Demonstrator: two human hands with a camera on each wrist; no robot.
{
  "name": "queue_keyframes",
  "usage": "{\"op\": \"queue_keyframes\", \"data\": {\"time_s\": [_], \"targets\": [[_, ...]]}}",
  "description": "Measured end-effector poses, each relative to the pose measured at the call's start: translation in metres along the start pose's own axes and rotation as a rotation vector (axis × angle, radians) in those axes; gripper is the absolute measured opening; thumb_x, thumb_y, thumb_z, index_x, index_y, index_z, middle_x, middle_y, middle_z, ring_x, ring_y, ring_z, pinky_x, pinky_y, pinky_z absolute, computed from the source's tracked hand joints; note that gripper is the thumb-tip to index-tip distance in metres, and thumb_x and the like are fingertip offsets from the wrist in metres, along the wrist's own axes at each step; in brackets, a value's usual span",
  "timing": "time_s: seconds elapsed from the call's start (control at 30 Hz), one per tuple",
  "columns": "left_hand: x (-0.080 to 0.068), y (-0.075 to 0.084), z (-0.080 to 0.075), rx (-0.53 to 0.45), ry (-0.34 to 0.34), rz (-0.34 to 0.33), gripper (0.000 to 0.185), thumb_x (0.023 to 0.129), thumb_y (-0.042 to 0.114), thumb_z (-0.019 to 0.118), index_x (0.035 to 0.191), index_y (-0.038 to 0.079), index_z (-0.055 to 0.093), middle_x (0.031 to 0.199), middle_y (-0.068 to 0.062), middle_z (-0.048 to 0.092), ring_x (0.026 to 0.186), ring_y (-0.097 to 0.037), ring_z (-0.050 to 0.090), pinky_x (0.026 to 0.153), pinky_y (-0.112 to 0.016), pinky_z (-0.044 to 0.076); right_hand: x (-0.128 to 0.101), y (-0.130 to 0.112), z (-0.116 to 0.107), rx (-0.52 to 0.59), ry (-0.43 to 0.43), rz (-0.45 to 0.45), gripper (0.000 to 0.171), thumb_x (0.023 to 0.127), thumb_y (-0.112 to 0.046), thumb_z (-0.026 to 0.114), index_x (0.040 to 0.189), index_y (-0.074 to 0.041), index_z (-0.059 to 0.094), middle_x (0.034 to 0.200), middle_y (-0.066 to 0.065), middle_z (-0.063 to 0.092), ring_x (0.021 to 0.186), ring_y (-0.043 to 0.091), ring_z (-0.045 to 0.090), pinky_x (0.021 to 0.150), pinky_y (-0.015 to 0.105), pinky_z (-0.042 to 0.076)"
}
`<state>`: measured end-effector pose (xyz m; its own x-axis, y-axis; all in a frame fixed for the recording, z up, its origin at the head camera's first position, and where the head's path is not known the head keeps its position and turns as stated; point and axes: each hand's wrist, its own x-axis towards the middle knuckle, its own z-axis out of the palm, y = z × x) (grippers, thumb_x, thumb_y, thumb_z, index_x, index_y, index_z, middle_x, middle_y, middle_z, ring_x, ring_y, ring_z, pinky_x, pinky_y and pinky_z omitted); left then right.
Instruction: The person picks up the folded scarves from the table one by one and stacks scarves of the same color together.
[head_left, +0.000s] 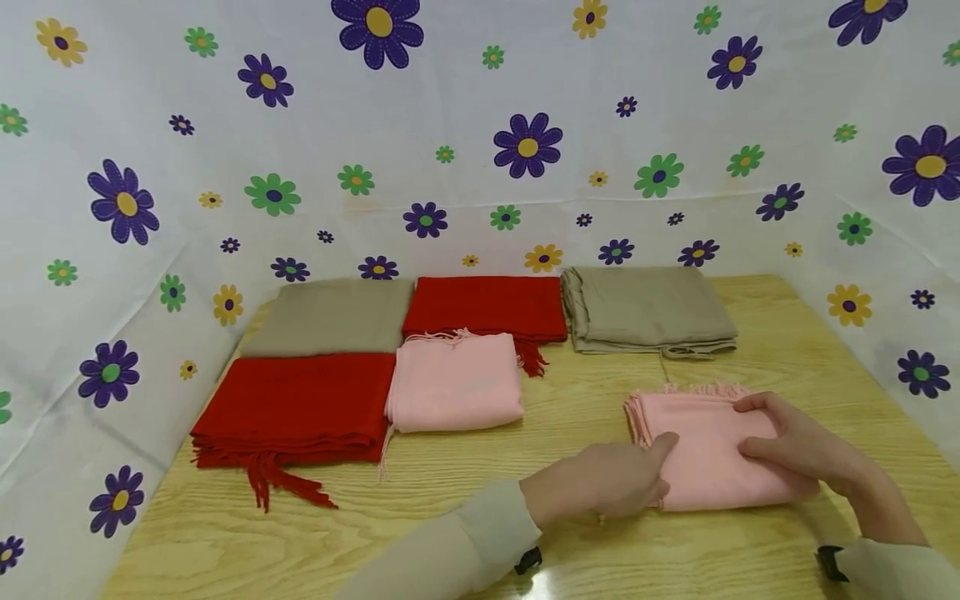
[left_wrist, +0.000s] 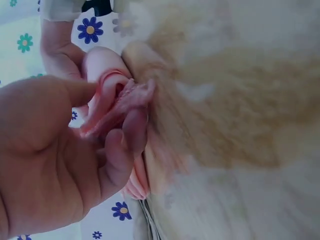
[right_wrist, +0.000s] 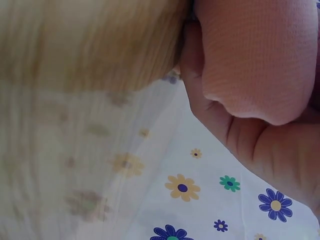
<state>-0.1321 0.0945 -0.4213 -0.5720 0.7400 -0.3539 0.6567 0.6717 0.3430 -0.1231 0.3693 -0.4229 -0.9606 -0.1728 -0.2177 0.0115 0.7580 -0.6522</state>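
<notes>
A folded pink scarf [head_left: 712, 458] with a fringe along its far edge lies at the right front of the table. My left hand [head_left: 607, 483] grips its left edge, thumb on top. In the left wrist view the fingers of that left hand [left_wrist: 55, 155] curl under the fringed, layered edge of the pink scarf [left_wrist: 102, 102]. On the opposite side my right hand [head_left: 810, 450] holds the scarf, thumb and a finger on its top. The right wrist view has the rounded fold of the scarf [right_wrist: 260, 60] close up, with fingers of the right hand [right_wrist: 270, 150] beneath it.
To the left lie another folded pink scarf [head_left: 457, 383] and a red one [head_left: 300, 400] with a loose tassel. Along the back are a beige cloth [head_left: 337, 317], a second red scarf [head_left: 487, 304] and a second beige cloth [head_left: 652, 304]. A flowered curtain [head_left: 450, 108] encloses the wooden table [head_left: 247, 542].
</notes>
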Motion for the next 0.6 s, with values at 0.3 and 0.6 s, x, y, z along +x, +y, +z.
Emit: {"op": "queue_keyframes", "data": {"time_s": [0.3, 0.6], "targets": [[-0.017, 0.002, 0.007, -0.173, -0.200, 0.060, 0.065, 0.105, 0.024, 0.045, 0.155, 0.041, 0.007, 0.142, 0.006, 0.053, 0.117, 0.003, 0.052, 0.103, -0.022, 0.040, -0.002, 0.000, -0.001, -0.040, 0.012, -0.003, 0.053, 0.093, -0.022, 0.068, 0.131, 0.005, 0.044, 0.133, 0.034, 0.047, 0.118, 0.045, 0.048, 0.086, 0.042, 0.042], [-0.015, -0.004, 0.010, -0.068, -0.124, 0.146, 0.032, 0.101, 0.017, 0.054, 0.126, 0.027, 0.037, 0.094, 0.009, 0.055, 0.071, -0.006, 0.052, 0.068, -0.018, 0.042, -0.002, -0.004, 0.001, -0.032, 0.012, -0.032, 0.052, 0.096, -0.023, 0.065, 0.133, 0.007, 0.045, 0.137, 0.036, 0.045, 0.124, 0.050, 0.044, 0.092, 0.048, 0.040]]}}
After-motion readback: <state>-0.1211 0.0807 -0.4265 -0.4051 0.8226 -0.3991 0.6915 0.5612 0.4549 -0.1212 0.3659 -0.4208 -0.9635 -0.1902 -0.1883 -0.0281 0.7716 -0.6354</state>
